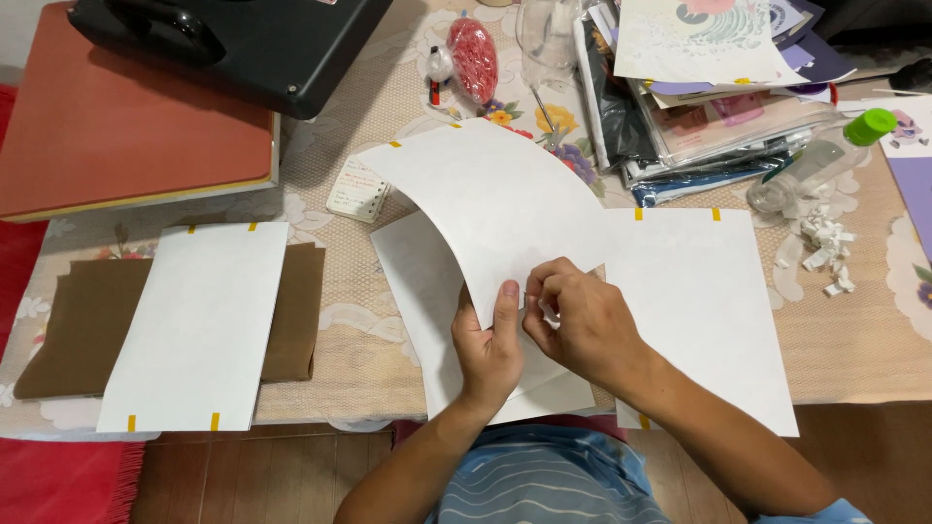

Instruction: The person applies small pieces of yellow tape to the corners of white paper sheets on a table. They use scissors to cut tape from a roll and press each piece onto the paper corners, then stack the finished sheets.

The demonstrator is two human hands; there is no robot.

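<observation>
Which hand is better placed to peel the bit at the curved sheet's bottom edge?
Probably the right hand: its fingertips already pinch at the curved sheet edge, while the left hand holds the sheet steady.

A worktop (369,320) under a cream lace cloth with printed flowers fills the view. Below its near edge runs a brown wood-plank floor (262,475), with a red fringed rug (58,480) at the left. The light is even and soft.

Right hand (582,325) fingers (546,291) hide pinched sheet corner; black machine (233,44) cut off by top edge.
</observation>
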